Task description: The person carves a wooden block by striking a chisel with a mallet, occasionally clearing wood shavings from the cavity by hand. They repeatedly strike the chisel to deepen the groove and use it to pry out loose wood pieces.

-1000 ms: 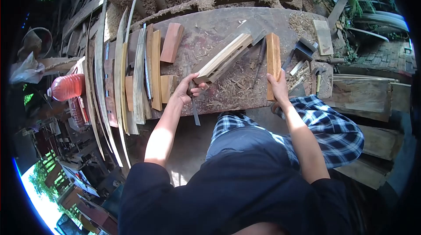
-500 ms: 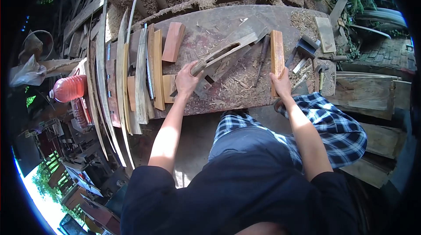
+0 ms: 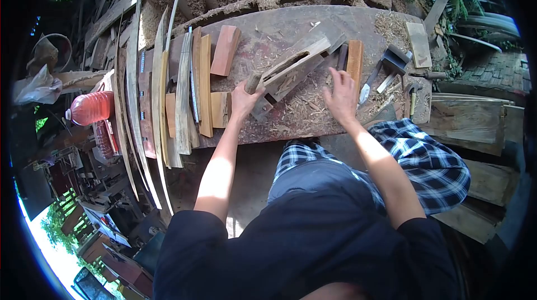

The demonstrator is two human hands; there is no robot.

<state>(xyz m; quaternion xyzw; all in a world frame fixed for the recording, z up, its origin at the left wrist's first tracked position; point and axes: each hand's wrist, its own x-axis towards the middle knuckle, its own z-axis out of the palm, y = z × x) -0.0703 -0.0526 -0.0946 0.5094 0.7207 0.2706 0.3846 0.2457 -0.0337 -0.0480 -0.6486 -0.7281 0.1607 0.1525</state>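
A pale wooden block with a long slot lies slantwise on the worn workbench, slot facing up. My left hand is closed around its near end, where a short round handle sticks up by my fingers. My right hand hovers with fingers spread over the wood shavings, holding nothing. Just beyond its fingertips lie an orange wooden strip and a dark chisel.
Long curved slats and planks are lined up on the bench's left side, with a reddish block behind them. A hammer and metal tools lie at the right end. A red plastic bottle stands far left.
The slotted block was lifted and tilted in my left hand; it now lies flat on the bench. My right hand let go of the orange strip and moved left over the shavings.
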